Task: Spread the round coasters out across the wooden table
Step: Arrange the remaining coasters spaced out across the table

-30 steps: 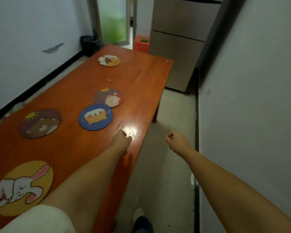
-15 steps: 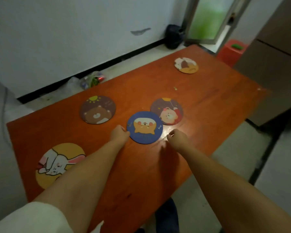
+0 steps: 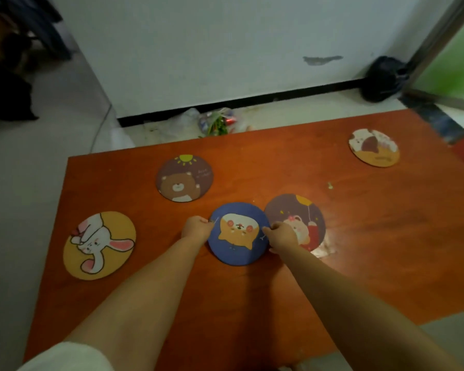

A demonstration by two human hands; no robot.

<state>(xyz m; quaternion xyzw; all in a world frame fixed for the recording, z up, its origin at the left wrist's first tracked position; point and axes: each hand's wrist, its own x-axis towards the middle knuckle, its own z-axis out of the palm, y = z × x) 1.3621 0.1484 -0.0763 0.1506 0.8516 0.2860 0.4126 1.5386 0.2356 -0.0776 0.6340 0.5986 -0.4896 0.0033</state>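
**Wooden table, five coasters, both hands on the blue one**

Orange-brown wood fills the lower frame — the wooden table point(image 3: 252, 303) stands by a white wall with a black skirting strip. Both forearms reach forward over it, converging on the blue coaster point(image 3: 239, 234) with a dog face. The left hand point(image 3: 197, 228) is curled at that coaster's left rim, knuckles up, fingertips closed against the edge. The right hand point(image 3: 283, 235) is bent the same way at the right rim, fingers pinching the edge where it meets the dark coaster with a balloon point(image 3: 296, 215); the two discs touch or overlap slightly there — which one lies on top I cannot tell. A white sleeve point(image 3: 65, 357) shows at the left upper arm.

Farther out, the brown bear coaster point(image 3: 184, 178) lies apart toward the wall, the yellow rabbit coaster point(image 3: 99, 245) sits near the table's left end, and a tan coaster point(image 3: 374, 147) lies well away at the far right. Litter point(image 3: 214, 121) and a black bag point(image 3: 385, 79) lie on the floor by the wall.
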